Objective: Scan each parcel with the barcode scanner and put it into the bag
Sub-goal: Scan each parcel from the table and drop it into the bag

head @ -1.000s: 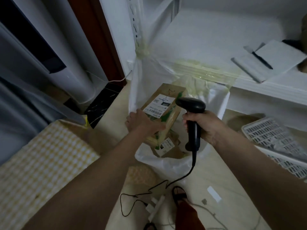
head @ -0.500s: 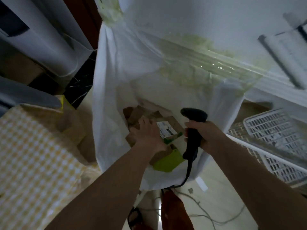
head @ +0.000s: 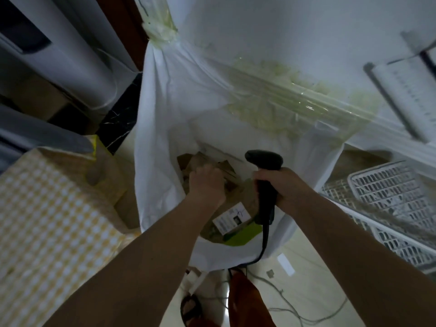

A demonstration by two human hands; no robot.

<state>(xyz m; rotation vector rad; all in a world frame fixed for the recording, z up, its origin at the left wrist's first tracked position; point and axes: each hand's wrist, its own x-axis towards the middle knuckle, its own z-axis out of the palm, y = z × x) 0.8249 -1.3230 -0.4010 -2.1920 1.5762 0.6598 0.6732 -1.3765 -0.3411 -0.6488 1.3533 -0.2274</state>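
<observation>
A white plastic bag (head: 165, 128) hangs open, taped to the white shelf edge. Inside it lie several brown cardboard parcels (head: 193, 159). On top of them is a brown and green parcel (head: 238, 208) with a white label, tilted toward the bag's near side. My left hand (head: 207, 185) reaches into the bag with its fingers curled on that parcel's far end. My right hand (head: 285, 187) grips the handle of the black barcode scanner (head: 265, 175) over the bag's right side, its head pointing left. The cable hangs down to the floor.
A yellow checked surface (head: 47, 220) lies at the left, with a yellow-edged cardboard box (head: 103, 175) beside it. White slotted baskets (head: 389, 197) stand at the right under the shelf. Cables and a sandalled foot (head: 191, 308) are on the floor below the bag.
The labelled parcel has gone from above the bag's mouth down into the bag, and my left hand went in with it. The view moved closer over the bag. The scanner stayed in my right hand.
</observation>
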